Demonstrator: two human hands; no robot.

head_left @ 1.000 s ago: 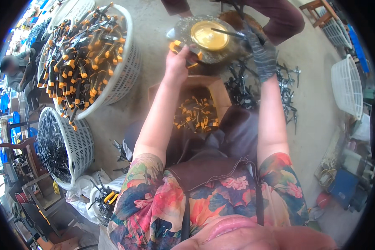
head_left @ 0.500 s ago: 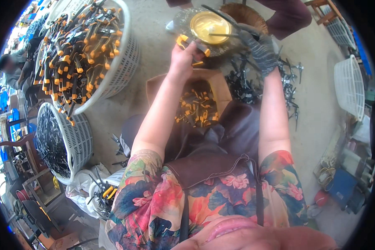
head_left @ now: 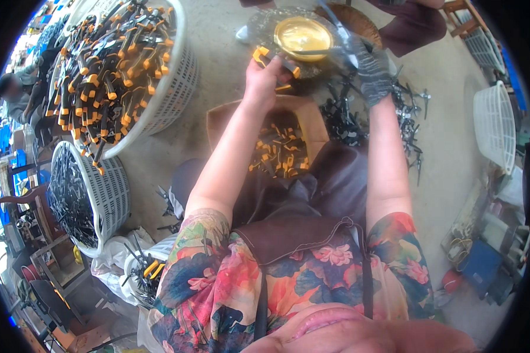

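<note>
My bare left hand (head_left: 261, 82) is closed around black-and-orange handle sleeves (head_left: 261, 56), just left of a yellow bowl (head_left: 303, 36) with a shiny, liquid-looking content. My right hand (head_left: 372, 76), in a grey striped glove, grips metal pliers (head_left: 339, 25) without sleeves. One bare leg of the pliers reaches left across the bowl; the other slants up and away. The tool's head is mostly hidden by the glove and blur. Below my left hand, in front of my lap, an open cardboard box (head_left: 225, 120) holds loose black-and-orange sleeves (head_left: 281, 154).
Dark metal pliers (head_left: 343, 120) lie heaped on the floor right of the box. At left stand a large white basket (head_left: 179, 76) of sleeved pliers and a smaller basket (head_left: 115, 191) of dark parts. Another person's dark sleeve (head_left: 415, 26) is at the far side; a white basket (head_left: 494, 126) stands right.
The pliers in my right hand have turned: the upper leg now points more upward and away, while the lower one still crosses the bowl. My left hand keeps its hold, nearly still.
</note>
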